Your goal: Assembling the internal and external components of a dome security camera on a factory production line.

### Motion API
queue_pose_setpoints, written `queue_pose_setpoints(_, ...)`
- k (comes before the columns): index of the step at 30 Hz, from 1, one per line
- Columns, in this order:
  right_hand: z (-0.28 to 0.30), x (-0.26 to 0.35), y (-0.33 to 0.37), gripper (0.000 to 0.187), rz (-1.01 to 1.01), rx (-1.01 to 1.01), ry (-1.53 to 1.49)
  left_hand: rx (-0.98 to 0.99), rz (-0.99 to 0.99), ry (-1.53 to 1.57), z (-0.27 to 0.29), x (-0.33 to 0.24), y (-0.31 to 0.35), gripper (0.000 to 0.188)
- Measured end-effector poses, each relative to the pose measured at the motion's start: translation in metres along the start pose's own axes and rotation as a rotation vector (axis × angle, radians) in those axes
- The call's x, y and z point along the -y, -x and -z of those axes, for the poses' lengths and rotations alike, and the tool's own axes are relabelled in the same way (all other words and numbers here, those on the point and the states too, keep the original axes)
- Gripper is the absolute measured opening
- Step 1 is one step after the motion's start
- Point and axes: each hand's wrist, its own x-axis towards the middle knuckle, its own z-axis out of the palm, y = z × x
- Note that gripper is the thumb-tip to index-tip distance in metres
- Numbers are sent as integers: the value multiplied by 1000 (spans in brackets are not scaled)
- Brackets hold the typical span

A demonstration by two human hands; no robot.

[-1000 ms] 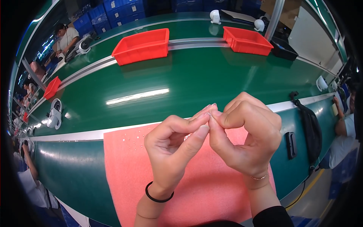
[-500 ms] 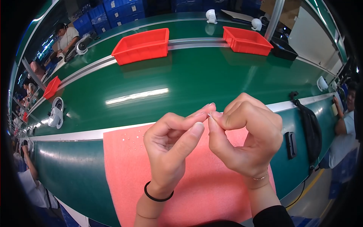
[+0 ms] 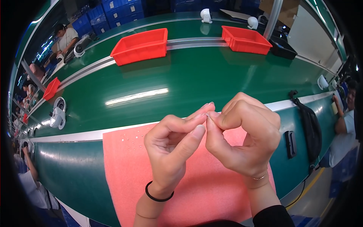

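My right hand [image 3: 245, 132] is closed in a pinch, thumb against index finger, on a tiny pale piece too small to name. Touching that pinch are the fingertips of my left hand [image 3: 170, 147], whose fingers are curled with the thumb close under them; whatever they hold is hidden. Both hands are raised over a pink foam mat [image 3: 124, 181]. Several tiny clear or whitish pieces [image 3: 132, 143] lie scattered on the mat's far left part, beyond my left hand.
Red bins [image 3: 140, 51] stand along the metal rail behind the green belt [image 3: 151, 83]. White dome-shaped devices [image 3: 58, 117] sit on the belts. To my right lie a dark flat case [image 3: 290, 144] and a black pouch [image 3: 310, 132]. People work at both sides.
My hands keep the same pose, and the right pinch has shifted slightly left, with less of the tiny piece showing. White devices on the far belt have slid left; the near left one moved slightly right.
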Motion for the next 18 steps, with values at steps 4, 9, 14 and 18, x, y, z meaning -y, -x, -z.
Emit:
queue_pose_setpoints(4,-2,0,1,22,-5,-14,-8,14,-12,16,1,3,1,7)
queue_pose_setpoints(9,-6,3,-2,21,0,-11,-36,14,-5,-5,6,-3,1,7)
queue_pose_setpoints(14,3,-1,-6,20,8,-21,-34,31,50,-1,-6,-3,-3,7)
queue_pose_setpoints(18,-12,-11,2,15,12,-51,-92,-172,19,-185,4,-2,-2,11)
